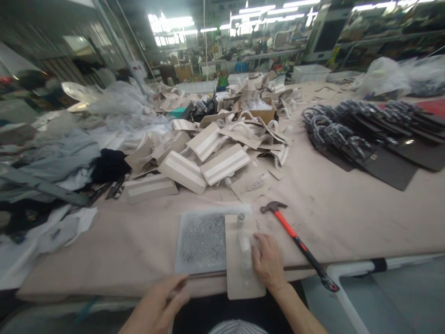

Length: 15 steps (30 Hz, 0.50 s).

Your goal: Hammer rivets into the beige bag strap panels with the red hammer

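Note:
A beige bag panel (232,260) with a plastic-wrapped handle lies partly over a scuffed grey slab (201,241), its near end reaching past the table edge. My right hand (269,260) is closed at the panel's right side, fingers curled against the wrapped handle. Near the slab's front left corner, my left hand (162,299) is blurred by motion; it holds nothing, with thumb and fingers apart. To the right lies a claw hammer (295,239), its head pointing away and its red and black handle slanting over the table edge.
Many similar beige panels (225,164) are heaped beyond the slab. Dark panels with wrapped handles (385,157) lie stacked at the right. Clear plastic and cloth (62,148) crowd the left side. A white pipe rail (347,301) runs below the table edge at right.

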Tool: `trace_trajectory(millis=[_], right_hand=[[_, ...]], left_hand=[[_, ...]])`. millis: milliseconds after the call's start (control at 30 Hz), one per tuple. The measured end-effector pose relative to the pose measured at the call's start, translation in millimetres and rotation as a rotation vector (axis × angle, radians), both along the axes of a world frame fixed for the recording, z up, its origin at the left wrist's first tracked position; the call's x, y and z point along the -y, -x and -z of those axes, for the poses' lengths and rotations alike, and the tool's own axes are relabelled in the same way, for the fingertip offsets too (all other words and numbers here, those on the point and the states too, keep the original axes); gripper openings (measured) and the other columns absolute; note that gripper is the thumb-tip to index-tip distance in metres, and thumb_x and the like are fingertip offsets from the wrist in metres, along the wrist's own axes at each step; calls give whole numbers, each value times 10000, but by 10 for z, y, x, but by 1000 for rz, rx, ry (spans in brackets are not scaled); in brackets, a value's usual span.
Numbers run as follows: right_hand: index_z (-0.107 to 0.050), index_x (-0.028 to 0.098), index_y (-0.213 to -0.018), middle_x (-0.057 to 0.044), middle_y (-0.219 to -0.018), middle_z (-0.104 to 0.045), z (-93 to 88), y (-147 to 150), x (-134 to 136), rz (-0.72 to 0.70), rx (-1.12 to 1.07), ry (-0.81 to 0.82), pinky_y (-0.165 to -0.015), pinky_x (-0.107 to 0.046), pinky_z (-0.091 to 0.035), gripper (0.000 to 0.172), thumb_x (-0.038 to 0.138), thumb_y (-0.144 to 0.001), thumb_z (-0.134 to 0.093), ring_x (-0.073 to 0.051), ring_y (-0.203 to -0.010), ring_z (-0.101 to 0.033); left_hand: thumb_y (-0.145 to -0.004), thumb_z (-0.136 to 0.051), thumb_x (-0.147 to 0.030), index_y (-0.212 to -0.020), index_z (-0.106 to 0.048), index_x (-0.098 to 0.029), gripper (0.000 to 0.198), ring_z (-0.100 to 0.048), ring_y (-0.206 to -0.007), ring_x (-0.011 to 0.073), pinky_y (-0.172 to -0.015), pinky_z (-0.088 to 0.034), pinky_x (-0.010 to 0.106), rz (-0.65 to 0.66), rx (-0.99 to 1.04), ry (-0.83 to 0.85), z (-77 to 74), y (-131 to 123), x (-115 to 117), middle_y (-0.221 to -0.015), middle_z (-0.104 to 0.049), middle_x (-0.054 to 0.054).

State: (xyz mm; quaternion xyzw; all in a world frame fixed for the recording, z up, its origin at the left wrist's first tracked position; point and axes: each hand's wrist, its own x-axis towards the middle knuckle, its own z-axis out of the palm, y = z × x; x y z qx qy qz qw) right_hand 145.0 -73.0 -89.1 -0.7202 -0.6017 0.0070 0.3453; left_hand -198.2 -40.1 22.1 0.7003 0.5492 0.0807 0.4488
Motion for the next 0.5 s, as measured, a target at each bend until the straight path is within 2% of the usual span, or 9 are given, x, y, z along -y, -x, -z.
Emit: trace_trajectory(millis=[67, 100, 167, 267, 367, 433, 500], right_hand=[[-532, 180, -1202, -109, -1085, -564, -7, -6, -7, -5, 3, 9, -841, -447, -458, 273, 271, -960, -446, -278, -988, -515], [-533, 181, -1200, -109, -1084, -564, -14, -9, -9, -7, 3, 11, -837, -446, -458, 271, 270, -958, -450, -278, -984, -515], [-535, 186, -1193, -106, -1081, -567, -33, -9, -7, -8, 2, 9, -829, -441, -460, 264, 267, -956, -453, -274, -973, -517], [-537, 195, -1189, -102, -1072, -577, -65, 0, 8, 2, 8, 2, -824, -434, -460, 258, 270, -957, -451, -271, -962, -524], [-536, 201, -1192, -101, -1069, -585, -84, 13, 17, 17, 20, -5, -814, -426, -463, 259, 276, -961, -446, -270, -956, -535], [-535, 198, -1192, -105, -1072, -588, -86, 15, 8, 22, 37, -10, -804, -424, -468, 260, 281, -963, -442, -272, -956, -543], [-537, 189, -1189, -112, -1069, -593, -81, 5, -8, 23, 67, -25, -795, -426, -474, 265, 291, -965, -439, -279, -956, -551]], left_hand=[[-914, -543, -481, -1258, -664, -217, 450, -659, -1166, 259, -1056, -511, 413, -83, 217, -74, -237, -522, -244, -1237, -711, 93], [-921, -542, -477, -1291, -633, -196, 473, -659, -1164, 250, -1050, -518, 408, -140, 317, -137, -275, -798, -365, -1248, -702, 104], [-898, -585, -415, -1330, -595, -163, 500, -634, -1198, 248, -1078, -496, 416, -119, 431, -234, -201, -1313, -582, -1300, -668, 125], [-823, -648, -284, -1384, -542, -127, 592, -578, -1268, 267, -1073, -495, 422, 11, 468, -250, 112, -1853, -814, -1387, -603, 155], [-807, -618, -195, -1286, -619, -134, 483, -626, -1175, 260, -1061, -491, 428, 121, 451, -234, 375, -2072, -942, -1285, -671, 131], [-824, -595, -184, -1242, -647, -145, 424, -650, -1100, 242, -1050, -489, 420, 147, 472, -235, 449, -2100, -992, -1205, -709, 102], [-834, -608, -197, -1312, -608, -150, 480, -660, -1049, 227, -1019, -505, 399, 140, 498, -237, 455, -2096, -1023, -1182, -715, 89]])
